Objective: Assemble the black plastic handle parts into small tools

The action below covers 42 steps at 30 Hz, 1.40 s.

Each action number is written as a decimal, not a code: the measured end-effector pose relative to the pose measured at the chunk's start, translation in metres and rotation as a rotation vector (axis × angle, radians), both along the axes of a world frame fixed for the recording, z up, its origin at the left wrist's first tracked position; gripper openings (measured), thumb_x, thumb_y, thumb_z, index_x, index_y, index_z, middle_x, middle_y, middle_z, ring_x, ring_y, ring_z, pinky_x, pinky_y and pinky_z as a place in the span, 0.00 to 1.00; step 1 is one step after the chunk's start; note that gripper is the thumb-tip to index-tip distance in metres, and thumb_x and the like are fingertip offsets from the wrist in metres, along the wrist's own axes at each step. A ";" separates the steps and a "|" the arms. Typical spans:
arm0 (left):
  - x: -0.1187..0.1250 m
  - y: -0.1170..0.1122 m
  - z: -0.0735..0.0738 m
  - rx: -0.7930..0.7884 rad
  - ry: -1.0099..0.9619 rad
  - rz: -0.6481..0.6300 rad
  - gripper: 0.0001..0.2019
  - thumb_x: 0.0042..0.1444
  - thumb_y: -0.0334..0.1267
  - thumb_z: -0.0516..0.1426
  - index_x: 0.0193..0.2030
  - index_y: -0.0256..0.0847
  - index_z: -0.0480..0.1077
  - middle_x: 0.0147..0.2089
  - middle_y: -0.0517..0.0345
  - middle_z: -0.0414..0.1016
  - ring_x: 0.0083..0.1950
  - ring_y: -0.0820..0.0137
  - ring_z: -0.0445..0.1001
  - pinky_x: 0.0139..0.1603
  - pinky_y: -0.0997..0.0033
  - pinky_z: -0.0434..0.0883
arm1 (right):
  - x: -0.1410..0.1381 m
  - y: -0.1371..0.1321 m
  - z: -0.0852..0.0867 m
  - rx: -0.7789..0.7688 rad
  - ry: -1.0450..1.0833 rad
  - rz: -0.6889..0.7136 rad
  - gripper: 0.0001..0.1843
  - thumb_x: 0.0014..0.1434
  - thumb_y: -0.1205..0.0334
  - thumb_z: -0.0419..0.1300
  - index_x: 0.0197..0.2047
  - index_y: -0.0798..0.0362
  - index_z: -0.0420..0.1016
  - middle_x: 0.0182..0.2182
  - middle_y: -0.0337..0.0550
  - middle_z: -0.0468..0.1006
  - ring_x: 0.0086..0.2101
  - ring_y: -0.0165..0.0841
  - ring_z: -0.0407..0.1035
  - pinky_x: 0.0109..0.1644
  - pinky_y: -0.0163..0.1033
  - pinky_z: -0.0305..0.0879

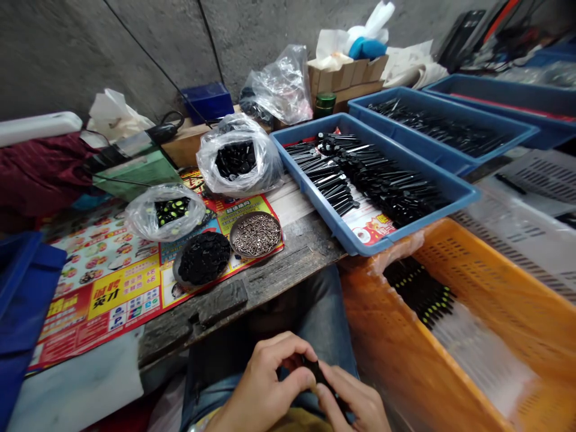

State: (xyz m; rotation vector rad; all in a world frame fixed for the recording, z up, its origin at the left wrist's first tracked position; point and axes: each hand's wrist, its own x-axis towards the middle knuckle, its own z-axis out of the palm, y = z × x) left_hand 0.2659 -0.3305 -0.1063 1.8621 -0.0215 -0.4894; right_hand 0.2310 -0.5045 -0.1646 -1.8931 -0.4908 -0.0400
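Note:
In the head view, my left hand [270, 384] and my right hand [353, 396] are together over my lap, in front of the bench edge. Both are closed on a slim black part [320, 375]; my fingers cover most of it, so its exact kind is hidden. Nearest on the bench lie a dish of small black pieces [203, 258] and a dish of small metal pins [256, 234]. Behind them stand an open plastic bag of black and yellow-green pieces [171, 210] and a larger bag of black pieces [236, 159].
A blue tray [416, 210] holds rows of long black parts, with another blue tray [499, 147] behind it. At right, an orange crate [508, 300] contains black parts with yellow-green marks. A blue bin [27, 300] stands left. A dark wooden block [222, 303] sits at the bench edge.

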 end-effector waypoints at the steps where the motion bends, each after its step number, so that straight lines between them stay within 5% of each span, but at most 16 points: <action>1: 0.000 0.000 0.000 0.003 -0.004 -0.001 0.10 0.47 0.22 0.59 0.34 0.39 0.77 0.32 0.60 0.74 0.33 0.72 0.70 0.34 0.77 0.66 | -0.001 -0.001 -0.001 -0.003 0.012 0.010 0.17 0.61 0.71 0.59 0.53 0.48 0.72 0.32 0.40 0.81 0.31 0.30 0.79 0.38 0.26 0.75; 18: -0.001 0.001 0.000 0.006 0.011 0.014 0.11 0.47 0.22 0.59 0.33 0.40 0.78 0.31 0.61 0.74 0.32 0.72 0.70 0.35 0.77 0.66 | -0.004 -0.003 -0.007 -0.024 0.039 0.045 0.25 0.61 0.72 0.58 0.59 0.44 0.67 0.34 0.39 0.81 0.32 0.29 0.78 0.38 0.26 0.74; 30: -0.002 -0.001 -0.003 0.014 0.017 0.024 0.11 0.44 0.21 0.59 0.32 0.40 0.77 0.30 0.62 0.73 0.32 0.73 0.69 0.33 0.78 0.65 | 0.003 0.007 0.009 0.023 -0.058 -0.114 0.12 0.67 0.57 0.55 0.49 0.48 0.76 0.25 0.38 0.79 0.23 0.26 0.76 0.30 0.23 0.71; 42: -0.002 -0.001 -0.002 0.015 0.011 0.013 0.11 0.45 0.21 0.59 0.32 0.39 0.77 0.30 0.62 0.72 0.32 0.72 0.69 0.33 0.77 0.64 | 0.002 0.003 0.008 0.020 -0.032 -0.055 0.13 0.66 0.62 0.56 0.52 0.47 0.74 0.27 0.39 0.80 0.25 0.27 0.77 0.33 0.24 0.73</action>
